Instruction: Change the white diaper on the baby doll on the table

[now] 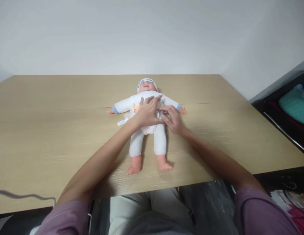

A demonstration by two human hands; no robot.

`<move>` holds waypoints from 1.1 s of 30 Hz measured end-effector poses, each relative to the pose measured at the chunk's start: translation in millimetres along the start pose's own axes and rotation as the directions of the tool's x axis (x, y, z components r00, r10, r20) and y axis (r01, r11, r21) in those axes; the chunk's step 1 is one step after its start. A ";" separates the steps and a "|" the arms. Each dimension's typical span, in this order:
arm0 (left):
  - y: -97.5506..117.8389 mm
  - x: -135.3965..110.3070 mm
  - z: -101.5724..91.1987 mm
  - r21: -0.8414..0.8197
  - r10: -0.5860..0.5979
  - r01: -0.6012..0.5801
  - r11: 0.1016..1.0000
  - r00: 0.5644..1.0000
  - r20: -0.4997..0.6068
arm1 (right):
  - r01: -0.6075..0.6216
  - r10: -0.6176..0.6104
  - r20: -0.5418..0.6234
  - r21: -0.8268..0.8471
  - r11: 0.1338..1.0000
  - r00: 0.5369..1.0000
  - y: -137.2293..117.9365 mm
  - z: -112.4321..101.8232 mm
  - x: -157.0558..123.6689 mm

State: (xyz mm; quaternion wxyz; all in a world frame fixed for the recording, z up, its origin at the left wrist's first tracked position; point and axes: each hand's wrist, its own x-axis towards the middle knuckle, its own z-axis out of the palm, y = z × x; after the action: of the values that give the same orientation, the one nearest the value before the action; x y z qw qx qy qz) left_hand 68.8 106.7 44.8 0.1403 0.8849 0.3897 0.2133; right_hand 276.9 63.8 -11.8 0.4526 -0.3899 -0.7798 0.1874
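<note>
A baby doll (148, 130) in a white suit and cap lies on its back in the middle of a light wooden table (56, 124), head away from me, arms spread. My left hand (147, 112) lies on the doll's chest with its fingers stretched flat over the cloth. My right hand (173, 118) is at the doll's right side, its fingers pinched together on the white garment by the belly. A loose white strap (122, 122) of the suit trails out on the left.
A grey cable (24, 196) runs across the table's near-left edge. A dark shelf unit (284, 120) with a teal cloth (295, 102) stands to the right. A plain white wall rises behind the table's far edge.
</note>
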 end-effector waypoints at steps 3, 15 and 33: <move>-11.4 -4.2 -7.0 -0.125 0.042 -0.049 0.991 0.997 -0.062 | 0.099 -0.096 0.060 -0.065 0.993 0.994 2.9 -0.4 -3.5; -74.4 -117.5 -3.6 -0.128 -0.042 0.006 0.992 0.960 -0.277 | 0.233 -0.228 0.119 -0.033 0.972 0.966 9.9 2.2 -2.9; -97.1 -139.0 -4.8 0.159 -0.488 0.531 0.832 0.838 -0.245 | 0.156 -0.090 0.177 -0.408 0.899 0.980 -78.2 44.4 66.5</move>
State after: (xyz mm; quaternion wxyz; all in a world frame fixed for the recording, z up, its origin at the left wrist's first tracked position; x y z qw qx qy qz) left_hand -78.8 66.8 -28.6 0.0542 0.7331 0.6451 0.2087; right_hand 185.7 69.3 52.8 0.3076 -0.4122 -0.8574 0.0157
